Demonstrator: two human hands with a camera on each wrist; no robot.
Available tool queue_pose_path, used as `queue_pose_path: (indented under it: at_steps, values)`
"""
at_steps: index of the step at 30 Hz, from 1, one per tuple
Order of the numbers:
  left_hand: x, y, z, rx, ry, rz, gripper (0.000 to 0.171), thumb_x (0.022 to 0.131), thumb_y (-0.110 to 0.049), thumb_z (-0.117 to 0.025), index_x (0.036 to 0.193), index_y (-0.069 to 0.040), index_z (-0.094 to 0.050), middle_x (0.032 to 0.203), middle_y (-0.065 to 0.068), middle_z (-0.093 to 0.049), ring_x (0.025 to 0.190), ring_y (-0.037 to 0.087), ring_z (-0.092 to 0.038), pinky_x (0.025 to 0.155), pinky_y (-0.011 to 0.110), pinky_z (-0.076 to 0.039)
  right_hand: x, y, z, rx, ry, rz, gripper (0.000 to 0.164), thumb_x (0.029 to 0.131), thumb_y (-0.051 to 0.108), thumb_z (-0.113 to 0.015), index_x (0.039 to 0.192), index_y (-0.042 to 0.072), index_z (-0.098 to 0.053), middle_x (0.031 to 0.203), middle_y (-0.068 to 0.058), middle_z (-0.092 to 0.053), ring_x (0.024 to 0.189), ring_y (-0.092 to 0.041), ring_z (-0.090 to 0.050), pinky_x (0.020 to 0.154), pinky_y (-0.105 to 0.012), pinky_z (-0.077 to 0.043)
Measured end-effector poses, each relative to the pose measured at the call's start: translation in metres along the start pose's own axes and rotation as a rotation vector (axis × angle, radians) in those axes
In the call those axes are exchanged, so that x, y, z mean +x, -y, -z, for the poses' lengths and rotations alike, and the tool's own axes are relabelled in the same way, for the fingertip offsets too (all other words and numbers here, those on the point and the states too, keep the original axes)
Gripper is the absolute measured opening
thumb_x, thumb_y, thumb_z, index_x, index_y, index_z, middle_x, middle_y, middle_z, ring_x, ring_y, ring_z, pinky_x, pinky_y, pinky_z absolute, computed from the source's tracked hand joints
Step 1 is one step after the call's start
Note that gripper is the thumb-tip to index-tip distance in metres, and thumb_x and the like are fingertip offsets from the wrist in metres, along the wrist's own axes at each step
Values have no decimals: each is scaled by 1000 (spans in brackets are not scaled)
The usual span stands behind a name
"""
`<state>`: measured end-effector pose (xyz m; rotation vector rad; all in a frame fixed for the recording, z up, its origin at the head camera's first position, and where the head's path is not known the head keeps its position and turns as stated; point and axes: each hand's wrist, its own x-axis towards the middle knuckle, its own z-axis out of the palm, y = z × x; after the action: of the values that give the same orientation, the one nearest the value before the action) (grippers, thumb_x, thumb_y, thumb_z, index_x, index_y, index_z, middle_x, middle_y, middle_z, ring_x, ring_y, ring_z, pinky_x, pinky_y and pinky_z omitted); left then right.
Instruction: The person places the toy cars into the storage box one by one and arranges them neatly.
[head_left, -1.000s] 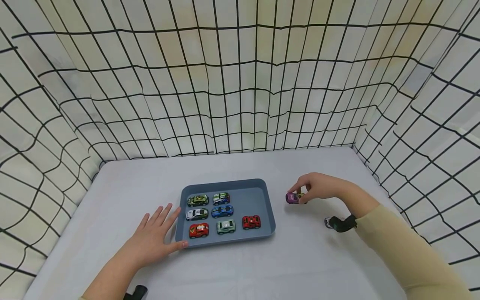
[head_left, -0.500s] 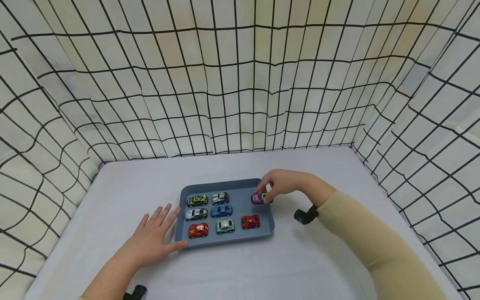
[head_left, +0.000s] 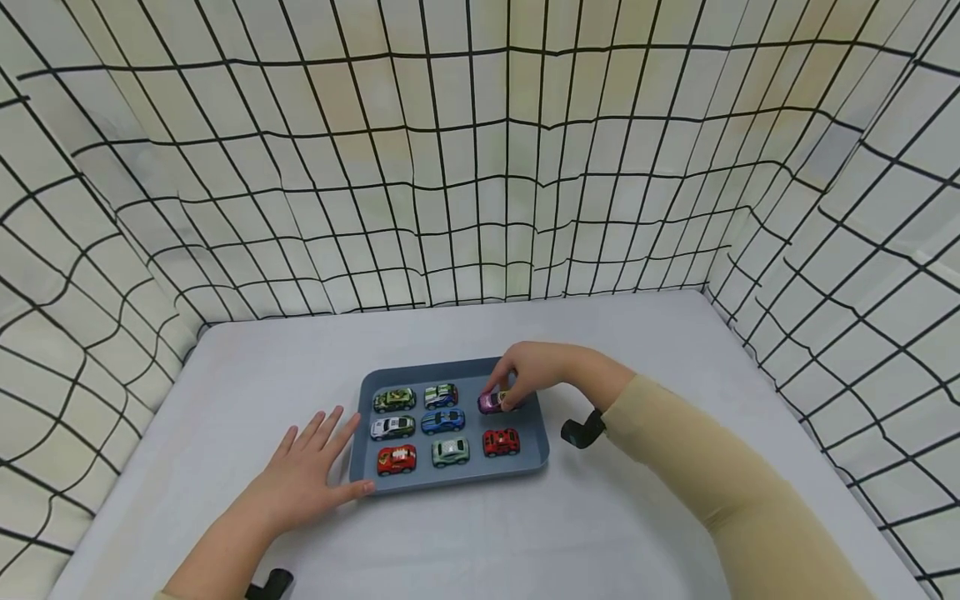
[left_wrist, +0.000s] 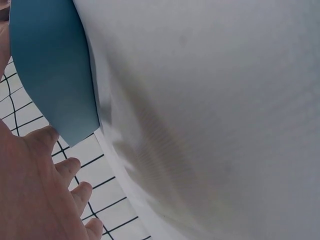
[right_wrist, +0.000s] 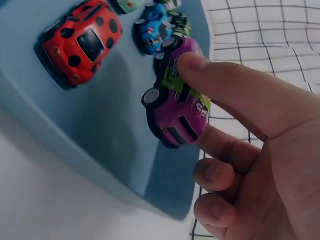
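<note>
Between thumb and fingers, my right hand [head_left: 536, 368] pinches a purple and green toy car [right_wrist: 180, 97] over the right part of the blue-grey tray [head_left: 480, 481]. In the right wrist view the car is tilted above the tray floor, and a red toy car with black spots [right_wrist: 82, 42] sits nearby. My left hand [head_left: 307, 479] lies with fingers spread at the tray's left side, thumb at its front left corner. In the left wrist view its fingers [left_wrist: 67, 170] are straight beside the tray's outer wall [left_wrist: 55, 65].
Several other toy cars stand in the tray, among them a blue car [head_left: 442, 421], a pale green car [head_left: 451, 452] and a red car [head_left: 397, 459] at the front left. A white cloth covers the table [head_left: 480, 542]. White walls with black grid lines [head_left: 465, 167] surround it.
My right hand has carried the purple toy car leftward from the table, across the tray's right rim, to over the tray. My left hand has stayed in place.
</note>
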<state>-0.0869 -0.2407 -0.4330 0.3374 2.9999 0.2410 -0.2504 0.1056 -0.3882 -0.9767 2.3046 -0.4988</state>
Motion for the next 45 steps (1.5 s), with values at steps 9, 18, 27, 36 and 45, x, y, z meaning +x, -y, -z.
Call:
queue_pose_path:
  at_steps: [9, 18, 27, 36, 45]
  values:
    - [1, 2, -1, -17, 0, 0, 111, 74, -83, -57, 154, -9, -35, 159, 23, -27, 145, 48, -20, 113, 70, -14, 16, 4, -17, -60, 14, -57, 31, 85, 25, -79, 116, 27, -75, 91, 10, -65, 83, -9, -60, 74, -26, -52]
    - [3, 7, -6, -24, -19, -6, 112, 74, -86, -54, 154, -9, -36, 159, 23, -27, 145, 47, -19, 114, 69, -13, 18, 4, -24, -177, 0, -94, 33, 86, 27, -79, 118, 25, -74, 96, 10, -67, 85, -6, -61, 81, -27, -52]
    - [1, 4, -3, -21, -13, 1, 111, 73, -82, -59, 154, -10, -35, 159, 23, -26, 145, 47, -19, 113, 70, -12, 15, 8, -18, -213, -23, -65, 38, 86, 32, -78, 122, 27, -71, 96, 11, -65, 87, -7, -58, 82, -29, -51]
    - [0, 2, -2, -5, 2, 8, 113, 74, -86, -54, 155, -10, -34, 159, 23, -26, 146, 47, -19, 113, 70, -13, 12, 8, -11, -161, -31, -28, 39, 87, 33, -77, 124, 28, -71, 99, 12, -64, 95, -9, -58, 87, -31, -51]
    - [0, 3, -3, -2, -9, 1, 112, 74, -84, -55, 154, -9, -35, 159, 24, -27, 145, 48, -20, 113, 70, -14, -3, 6, -4, -113, -72, -4, 38, 87, 34, -77, 124, 26, -71, 106, 4, -66, 98, -15, -58, 86, -33, -51]
